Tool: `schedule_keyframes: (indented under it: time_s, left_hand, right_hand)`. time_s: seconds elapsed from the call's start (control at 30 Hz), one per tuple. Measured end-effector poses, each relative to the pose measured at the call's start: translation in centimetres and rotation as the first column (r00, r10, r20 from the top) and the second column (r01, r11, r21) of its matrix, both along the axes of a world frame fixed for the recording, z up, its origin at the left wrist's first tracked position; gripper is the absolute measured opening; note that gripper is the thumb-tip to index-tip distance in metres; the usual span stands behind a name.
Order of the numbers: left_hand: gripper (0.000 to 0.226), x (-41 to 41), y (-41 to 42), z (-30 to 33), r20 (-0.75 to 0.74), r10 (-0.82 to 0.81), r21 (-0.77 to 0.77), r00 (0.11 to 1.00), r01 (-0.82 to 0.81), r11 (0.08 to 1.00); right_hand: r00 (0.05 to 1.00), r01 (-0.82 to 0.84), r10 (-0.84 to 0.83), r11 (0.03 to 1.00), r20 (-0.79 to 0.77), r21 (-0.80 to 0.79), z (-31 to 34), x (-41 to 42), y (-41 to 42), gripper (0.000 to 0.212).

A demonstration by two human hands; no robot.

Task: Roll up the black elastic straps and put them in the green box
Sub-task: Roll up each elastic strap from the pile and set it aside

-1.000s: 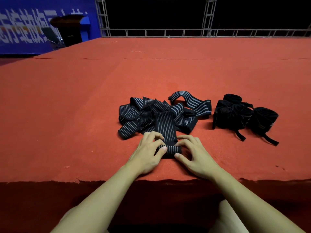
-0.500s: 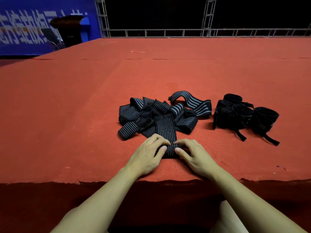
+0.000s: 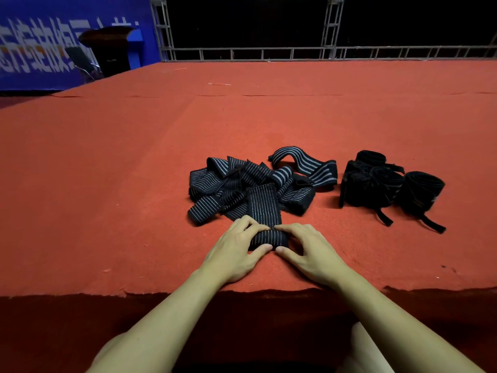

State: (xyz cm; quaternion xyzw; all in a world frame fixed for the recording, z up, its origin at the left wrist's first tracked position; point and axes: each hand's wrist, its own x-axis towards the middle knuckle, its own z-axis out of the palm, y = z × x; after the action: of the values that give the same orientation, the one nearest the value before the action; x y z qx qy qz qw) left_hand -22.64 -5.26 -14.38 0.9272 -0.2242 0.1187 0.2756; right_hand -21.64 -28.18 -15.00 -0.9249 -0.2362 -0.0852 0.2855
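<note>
Up close, a person's left hand [image 3: 236, 251] and right hand [image 3: 309, 251] pinch either end of a partly rolled black elastic strap with thin grey stripes [image 3: 265, 222], fingers on top and thumbs at its near side, on a desk covered in red felt [image 3: 107, 184]. Its unrolled length runs back into a loose heap of striped black straps [image 3: 242, 184]. Well to the right lie rolled plain black straps [image 3: 390, 184], their tails trailing toward the near edge.

Head view, perhaps seated, facing down-forward.
</note>
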Motion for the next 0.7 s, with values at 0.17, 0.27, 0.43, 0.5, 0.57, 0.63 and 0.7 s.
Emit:
schedule_keyframes:
  time_s: [0.17,0.27,0.43,0.5,0.57,0.63,0.7]
  left_hand:
    - [0.042,-0.07,-0.07,0.2,0.019,0.017,0.008,1.0,-0.017,1.0]
    - [0.04,-0.09,-0.08,0.19,0.038,0.012,0.011,0.999,-0.012,1.0]
    - [0.037,-0.18,-0.05,0.24,0.051,0.011,-0.008,0.999,-0.011,1.0]
    - [0.036,-0.3,-0.15,0.33,0.053,0.003,-0.016,0.999,-0.002,1.0]
    - [0.035,-0.39,-0.16,0.38,0.062,-0.003,-0.028,0.998,0.005,1.0]
    - [0.033,-0.49,-0.12,0.46,0.067,-0.009,-0.036,0.998,0.012,0.999]
    - [0.032,-0.53,-0.09,0.53,0.083,-0.028,-0.03,0.996,0.031,0.999]
  right_hand:
    - [1.0,0.02,-0.02,1.0,-0.011,0.02,-0.01,-0.1,0.11,0.046]
    - [0.999,0.026,-0.025,0.999,-0.037,0.033,-0.14,0.0,0.01,0.037]
    - [0.998,0.016,-0.01,0.995,-0.061,0.103,0.09,-0.07,-0.06,0.031]
    - [0.998,0.014,-0.007,0.992,-0.061,0.122,0.2,-0.31,-0.09,0.036]
    - [0.998,0.012,-0.005,0.992,-0.057,0.125,0.24,-0.44,-0.1,0.045]
    - [0.998,0.011,-0.003,0.994,-0.069,0.111,0.2,-0.45,-0.1,0.048]
    - [0.998,0.004,0.002,0.996,-0.067,0.092,0.21,-0.48,-0.09,0.049]
